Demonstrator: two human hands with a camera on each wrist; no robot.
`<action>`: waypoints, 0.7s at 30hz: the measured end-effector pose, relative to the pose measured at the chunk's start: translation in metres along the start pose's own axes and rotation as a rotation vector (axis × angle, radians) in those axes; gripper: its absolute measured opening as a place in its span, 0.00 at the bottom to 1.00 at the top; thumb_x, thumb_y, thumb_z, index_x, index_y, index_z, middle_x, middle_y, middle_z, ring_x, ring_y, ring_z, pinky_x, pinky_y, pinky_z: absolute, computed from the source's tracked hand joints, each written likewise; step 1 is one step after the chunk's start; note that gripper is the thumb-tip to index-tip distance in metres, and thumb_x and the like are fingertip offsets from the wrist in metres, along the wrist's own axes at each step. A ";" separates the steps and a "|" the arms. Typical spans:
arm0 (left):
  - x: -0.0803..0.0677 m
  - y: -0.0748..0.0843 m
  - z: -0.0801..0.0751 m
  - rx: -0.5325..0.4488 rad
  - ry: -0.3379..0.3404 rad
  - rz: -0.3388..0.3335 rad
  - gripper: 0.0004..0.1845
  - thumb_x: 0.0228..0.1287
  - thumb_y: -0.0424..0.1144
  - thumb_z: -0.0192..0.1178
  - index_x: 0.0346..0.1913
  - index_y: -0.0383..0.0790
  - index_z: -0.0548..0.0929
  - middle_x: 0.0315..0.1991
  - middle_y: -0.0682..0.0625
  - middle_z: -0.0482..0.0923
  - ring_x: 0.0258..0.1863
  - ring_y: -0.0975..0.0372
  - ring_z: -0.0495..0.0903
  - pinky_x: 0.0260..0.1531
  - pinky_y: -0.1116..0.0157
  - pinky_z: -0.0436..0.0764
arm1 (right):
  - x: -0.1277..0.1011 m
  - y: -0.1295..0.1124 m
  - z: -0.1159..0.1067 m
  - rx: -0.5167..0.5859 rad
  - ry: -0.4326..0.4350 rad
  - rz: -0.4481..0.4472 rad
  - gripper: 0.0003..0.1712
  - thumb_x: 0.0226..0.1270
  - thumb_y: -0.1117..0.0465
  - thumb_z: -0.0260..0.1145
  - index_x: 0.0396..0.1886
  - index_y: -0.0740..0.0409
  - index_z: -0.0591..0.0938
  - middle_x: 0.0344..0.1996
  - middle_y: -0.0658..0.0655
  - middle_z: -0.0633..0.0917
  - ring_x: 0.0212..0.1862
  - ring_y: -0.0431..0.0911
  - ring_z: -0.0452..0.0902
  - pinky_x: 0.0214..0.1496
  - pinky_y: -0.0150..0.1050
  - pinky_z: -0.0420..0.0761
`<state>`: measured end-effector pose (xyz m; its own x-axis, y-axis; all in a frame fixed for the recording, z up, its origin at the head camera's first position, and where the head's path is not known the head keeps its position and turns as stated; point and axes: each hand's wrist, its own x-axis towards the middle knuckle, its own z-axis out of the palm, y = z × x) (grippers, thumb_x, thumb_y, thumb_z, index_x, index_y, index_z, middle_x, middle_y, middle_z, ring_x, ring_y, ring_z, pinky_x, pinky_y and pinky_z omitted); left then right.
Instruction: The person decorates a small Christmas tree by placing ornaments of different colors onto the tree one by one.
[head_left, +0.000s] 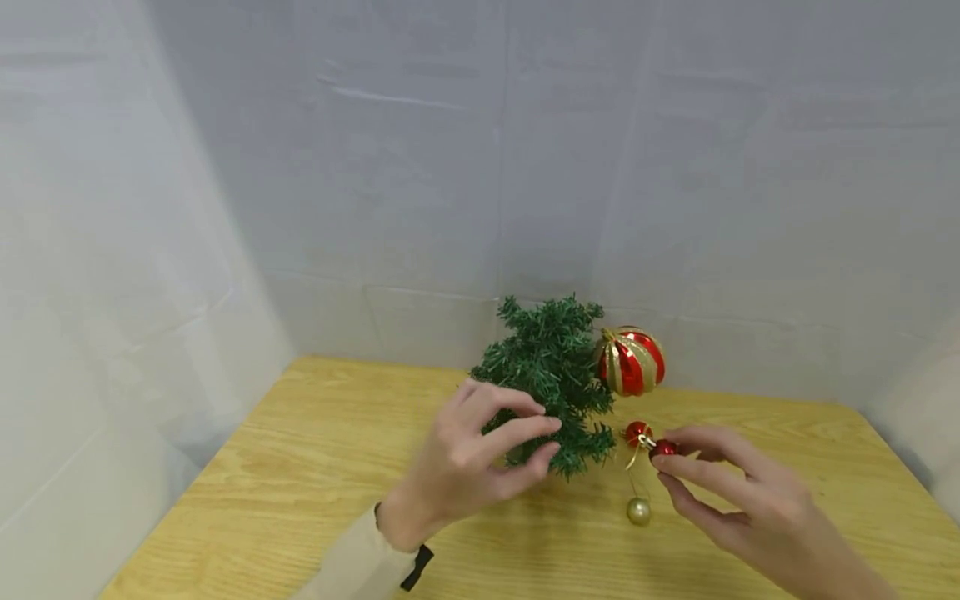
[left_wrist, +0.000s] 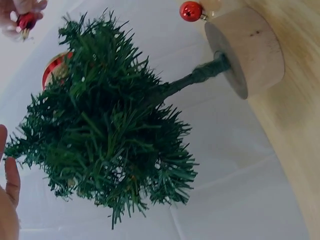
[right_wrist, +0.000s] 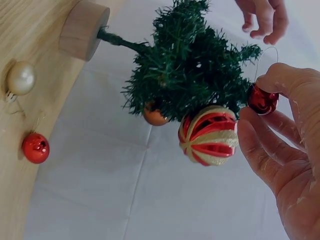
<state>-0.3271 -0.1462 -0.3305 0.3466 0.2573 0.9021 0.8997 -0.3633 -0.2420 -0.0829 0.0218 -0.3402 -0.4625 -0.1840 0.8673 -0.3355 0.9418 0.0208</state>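
Note:
A small green tree [head_left: 553, 367] on a round wooden base [right_wrist: 82, 30] stands on the wooden table [head_left: 300, 467]. A large red and gold striped ball [head_left: 630, 361] hangs on its right side, and an orange bauble [right_wrist: 154, 115] sits among the branches. My right hand [head_left: 660, 460] pinches a small red bauble [right_wrist: 262, 99] with a wire loop, just right of the tree. My left hand [head_left: 553, 435] hovers at the tree's lower left branches, fingers loosely curled and holding nothing. The left wrist view shows its fingers [left_wrist: 9, 185] apart from the needles.
A second small red bauble [head_left: 636, 432] and a gold bauble [head_left: 639, 511] lie on the table in front of the tree, between my hands. White cloth walls [head_left: 675, 167] close in the table at the back and sides.

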 end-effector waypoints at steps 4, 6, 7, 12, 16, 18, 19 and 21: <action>-0.004 0.004 0.004 -0.012 -0.031 0.021 0.10 0.67 0.45 0.65 0.44 0.45 0.90 0.40 0.51 0.84 0.36 0.64 0.81 0.38 0.69 0.77 | 0.002 -0.001 0.003 0.011 -0.007 -0.010 0.17 0.78 0.53 0.61 0.41 0.59 0.90 0.41 0.63 0.86 0.39 0.36 0.81 0.37 0.19 0.80; -0.005 0.005 0.005 -0.018 -0.040 0.027 0.11 0.65 0.46 0.68 0.44 0.46 0.90 0.40 0.51 0.84 0.37 0.64 0.81 0.39 0.69 0.77 | 0.003 -0.002 0.004 0.019 -0.011 -0.015 0.17 0.78 0.53 0.61 0.42 0.59 0.90 0.41 0.63 0.86 0.39 0.37 0.81 0.38 0.19 0.80; -0.005 0.006 0.006 -0.018 -0.045 0.031 0.11 0.63 0.46 0.70 0.45 0.46 0.90 0.41 0.51 0.84 0.37 0.64 0.81 0.40 0.68 0.77 | 0.004 -0.002 0.004 0.022 -0.013 -0.017 0.17 0.78 0.53 0.61 0.42 0.60 0.90 0.41 0.63 0.86 0.40 0.37 0.81 0.38 0.19 0.81; -0.003 0.011 0.008 -0.001 -0.065 0.050 0.20 0.48 0.49 0.80 0.45 0.47 0.91 0.41 0.52 0.83 0.38 0.64 0.81 0.40 0.68 0.76 | 0.006 -0.005 0.007 0.014 -0.032 -0.021 0.18 0.78 0.51 0.61 0.42 0.58 0.90 0.41 0.61 0.86 0.42 0.37 0.82 0.36 0.20 0.82; -0.004 0.015 0.011 0.010 -0.073 0.048 0.22 0.44 0.49 0.82 0.44 0.48 0.91 0.41 0.53 0.83 0.38 0.65 0.81 0.40 0.69 0.76 | 0.006 -0.007 0.010 0.017 -0.043 -0.030 0.18 0.78 0.51 0.61 0.41 0.57 0.89 0.41 0.60 0.86 0.41 0.38 0.82 0.37 0.20 0.82; -0.004 0.017 0.012 0.016 -0.078 0.043 0.21 0.44 0.49 0.82 0.44 0.48 0.91 0.40 0.53 0.83 0.37 0.65 0.81 0.40 0.69 0.76 | 0.007 -0.008 0.011 0.021 -0.047 -0.025 0.18 0.78 0.50 0.60 0.40 0.57 0.89 0.41 0.59 0.85 0.42 0.37 0.82 0.38 0.20 0.82; -0.004 0.018 0.013 0.019 -0.080 0.042 0.20 0.45 0.49 0.81 0.43 0.48 0.91 0.40 0.53 0.83 0.37 0.66 0.81 0.40 0.69 0.75 | 0.007 -0.009 0.011 0.018 -0.050 -0.018 0.19 0.78 0.49 0.60 0.40 0.57 0.89 0.42 0.59 0.86 0.43 0.37 0.82 0.38 0.20 0.82; -0.004 0.019 0.014 0.022 -0.082 0.035 0.18 0.48 0.48 0.80 0.43 0.48 0.91 0.40 0.54 0.83 0.37 0.66 0.81 0.40 0.69 0.75 | 0.007 -0.010 0.012 0.014 -0.054 -0.005 0.20 0.79 0.48 0.59 0.40 0.56 0.89 0.42 0.58 0.86 0.44 0.36 0.81 0.39 0.19 0.82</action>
<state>-0.3081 -0.1420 -0.3437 0.3978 0.3176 0.8607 0.8919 -0.3538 -0.2817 -0.0927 0.0073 -0.3408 -0.5042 -0.2034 0.8393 -0.3490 0.9369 0.0174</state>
